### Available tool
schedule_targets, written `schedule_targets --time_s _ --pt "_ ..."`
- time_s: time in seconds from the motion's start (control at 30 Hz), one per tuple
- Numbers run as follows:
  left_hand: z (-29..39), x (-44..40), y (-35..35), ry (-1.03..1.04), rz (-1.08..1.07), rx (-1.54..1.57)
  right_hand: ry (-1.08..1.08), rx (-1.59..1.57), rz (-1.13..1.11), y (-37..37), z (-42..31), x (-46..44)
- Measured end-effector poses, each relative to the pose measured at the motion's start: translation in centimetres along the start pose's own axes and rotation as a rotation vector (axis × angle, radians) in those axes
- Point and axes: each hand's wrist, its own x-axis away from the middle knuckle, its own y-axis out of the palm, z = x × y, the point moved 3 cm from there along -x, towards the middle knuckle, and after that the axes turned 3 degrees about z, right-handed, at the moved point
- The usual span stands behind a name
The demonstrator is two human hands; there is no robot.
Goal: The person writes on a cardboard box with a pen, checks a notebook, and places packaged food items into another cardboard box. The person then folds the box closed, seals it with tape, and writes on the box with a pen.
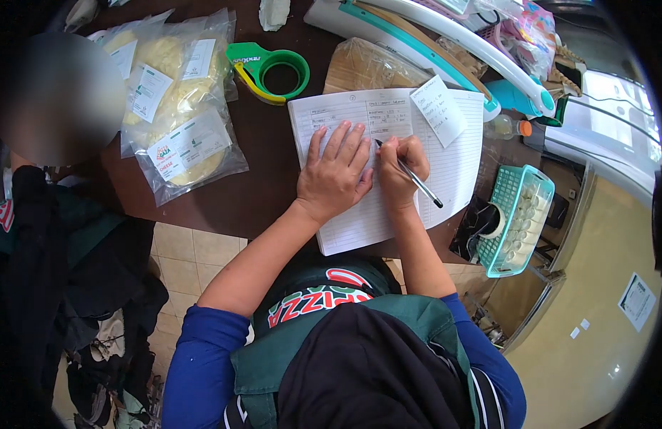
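Observation:
An open ruled notebook (445, 171) lies on the dark table with handwriting across the upper part of its pages. My left hand (336, 171) rests flat on the left page, fingers stretched out. In my right hand (402, 171) a pen (430, 193) is pinched, its tip touching the paper near the page's middle. A small handwritten note (438, 112) lies on the right page's upper part. Beyond the notebook sits a brown package wrapped in clear plastic (374, 66).
Plastic bags of pale round dough (195, 168) with labels lie at the left, beside a green tape dispenser (295, 57). A teal-and-white sealer-like device (431, 43) stands behind. At right are an orange-capped bottle (510, 128) and a teal basket (497, 247). Another person (66, 236) is at left.

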Motion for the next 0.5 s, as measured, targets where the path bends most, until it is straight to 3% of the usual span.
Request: schedule_targets --time_s 0.5 --pt "0.01 0.04 0.02 -0.003 -0.008 0.01 0.009 0.011 0.017 -0.19 0.16 0.07"
